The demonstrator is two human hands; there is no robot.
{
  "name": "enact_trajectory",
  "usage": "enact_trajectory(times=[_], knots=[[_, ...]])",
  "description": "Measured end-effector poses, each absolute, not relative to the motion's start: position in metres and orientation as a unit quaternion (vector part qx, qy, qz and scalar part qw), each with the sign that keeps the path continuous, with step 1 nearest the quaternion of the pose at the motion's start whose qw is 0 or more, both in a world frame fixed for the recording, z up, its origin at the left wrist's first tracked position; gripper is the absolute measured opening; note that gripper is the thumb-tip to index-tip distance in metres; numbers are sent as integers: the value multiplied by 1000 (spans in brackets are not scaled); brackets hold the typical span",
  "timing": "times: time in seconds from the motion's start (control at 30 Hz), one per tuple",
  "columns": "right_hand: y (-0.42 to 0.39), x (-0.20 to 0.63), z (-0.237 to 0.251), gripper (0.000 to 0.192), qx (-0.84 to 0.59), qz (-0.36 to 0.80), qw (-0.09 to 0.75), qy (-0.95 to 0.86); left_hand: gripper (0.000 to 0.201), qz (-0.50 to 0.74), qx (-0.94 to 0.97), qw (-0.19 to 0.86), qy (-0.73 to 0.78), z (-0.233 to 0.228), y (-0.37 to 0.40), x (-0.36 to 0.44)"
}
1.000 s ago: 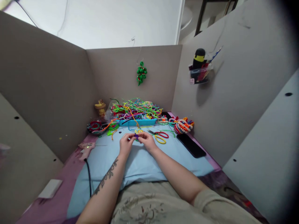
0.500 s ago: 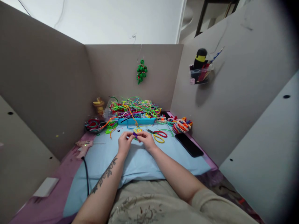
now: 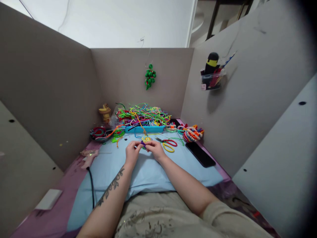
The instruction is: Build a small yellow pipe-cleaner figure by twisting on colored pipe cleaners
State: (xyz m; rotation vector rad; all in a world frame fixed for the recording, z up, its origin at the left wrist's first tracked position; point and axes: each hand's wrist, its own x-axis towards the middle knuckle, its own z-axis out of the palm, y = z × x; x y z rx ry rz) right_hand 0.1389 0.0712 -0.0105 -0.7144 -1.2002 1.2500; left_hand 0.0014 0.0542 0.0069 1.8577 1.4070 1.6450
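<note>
The scene is dim and evenly lit, soft light falling from above and behind the grey cardboard walls (image 3: 49,86), with the white wall (image 3: 123,19) beyond brightest. The clear plastic holder with a black-and-yellow bottle (image 3: 212,75) throws a blurred shadow down the right panel. Wide-angle distortion bends the edges (the right corner darkens to black). Small details around the hands look soft, slightly smeared.

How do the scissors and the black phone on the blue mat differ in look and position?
The scissors have red and yellow loop handles and lie just right of the right hand; the black phone is a plain dark slab farther right, near the mat's edge. The scissors are thin and open-framed, the phone solid and flat. Both lie untouched on the blue mat, while the left hand and right hand pinch a small coiled piece.
</note>
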Motion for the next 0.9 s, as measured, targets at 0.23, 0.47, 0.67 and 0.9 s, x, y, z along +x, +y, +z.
enact_trajectory(times=[0.23, 0.47, 0.67, 0.9], knots=[[73, 139, -15, 16, -300, 547, 589, -513, 12, 568, 645, 142, 491, 5, 55, 1], [74, 138, -16, 14, -304, 558, 583, -506, 15, 563, 647, 139, 496, 2, 57, 0], [75, 139, -18, 15, -298, 556, 579, -516, 14, 560, 646, 151, 496, 0, 59, 0], [77, 139, -22, 17, -283, 553, 578, -529, 15, 564, 639, 160, 497, -1, 60, 0]])
